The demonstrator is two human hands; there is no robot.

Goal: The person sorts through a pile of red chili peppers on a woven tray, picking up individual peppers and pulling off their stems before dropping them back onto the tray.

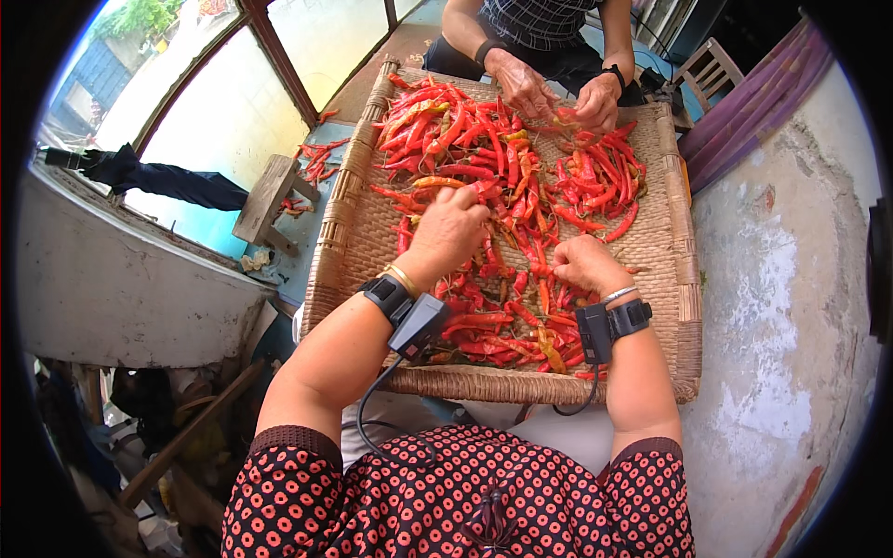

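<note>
A wide rectangular woven tray (656, 230) with a thick rolled rim stands before me, bearing many red chili peppers (464, 132), a few of them orange or yellowish. My left hand (450, 227) is over the middle of the heap, its thumb and fingers pinched on a red chili pepper (483, 186). An orange chili (438, 182) lies just beyond its knuckles. Lower and to the right, my right hand (589, 265) is curled above the chilies. One red chili (541, 269) meets its fingertips; whether they grip it is partly hidden. Both wrists wear black strapped devices with cables.
Across the tray, another person's hands (565, 101) hold chilies over a separate pile (603, 174). To the left are a small wooden stool (268, 199), a folded dark umbrella (174, 183) and chilies on the floor (321, 157). A plastered wall (774, 293) runs along the right.
</note>
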